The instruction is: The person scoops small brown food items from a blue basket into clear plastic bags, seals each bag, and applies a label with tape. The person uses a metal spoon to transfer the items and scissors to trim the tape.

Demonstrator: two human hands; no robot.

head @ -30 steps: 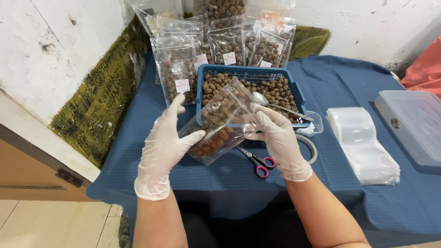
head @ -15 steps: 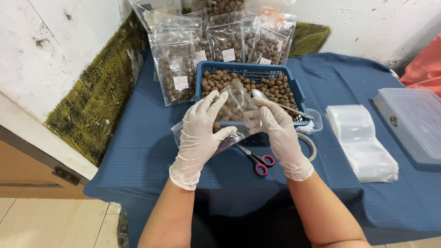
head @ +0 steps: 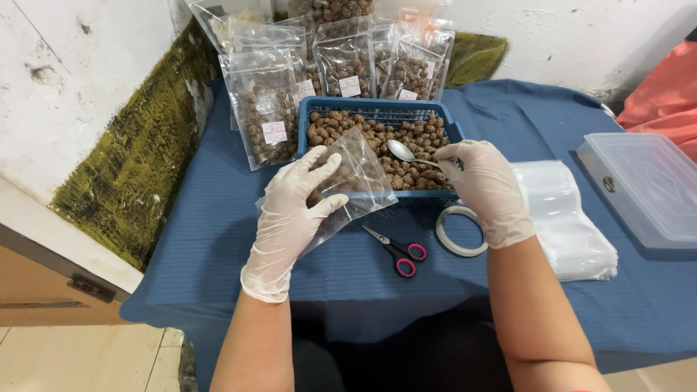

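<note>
Both my hands wear white gloves. My left hand [head: 294,207] grips a clear plastic bag [head: 356,178] with a few brown balls in it, held tilted in front of the blue basket [head: 377,110]. The basket is filled with brown round snacks [head: 363,134]. My right hand [head: 483,185] holds a metal spoon [head: 403,151] by its handle, its bowl over the snacks at the basket's near side.
Several filled, labelled clear bags [head: 265,109] stand behind and left of the basket. Black scissors with pink handles [head: 396,250] and a roll of clear tape [head: 457,232] lie on the blue cloth. A stack of flat bags [head: 573,218] and a clear lidded box [head: 646,185] sit right.
My right hand left the bag and took up the spoon over the basket. My left hand now holds the bag alone, lower and to the left.
</note>
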